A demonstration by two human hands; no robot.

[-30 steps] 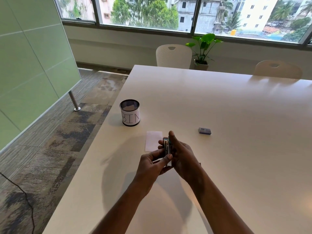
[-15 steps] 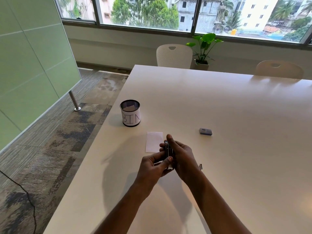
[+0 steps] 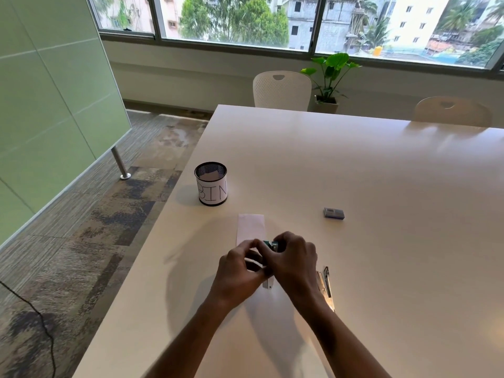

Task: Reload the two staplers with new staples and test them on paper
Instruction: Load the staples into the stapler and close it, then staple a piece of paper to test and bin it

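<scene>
The left hand [image 3: 240,271] and right hand [image 3: 296,264] curl their fingers [image 3: 283,239] round the small stapler [image 3: 270,245], low over the worktop [image 3: 381,186] beside the paper [image 3: 250,227]; light, stiff, probably slick, it wants gripping along its sides.

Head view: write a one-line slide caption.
Left hand and right hand grip a stapler by a paper slip; a second stapler, small box and BIN cup sit on the table.

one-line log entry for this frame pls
left hand: grips stapler | right hand: grips same stapler | paper: flat, near end behind hands | other stapler: lies beside right hand
</scene>
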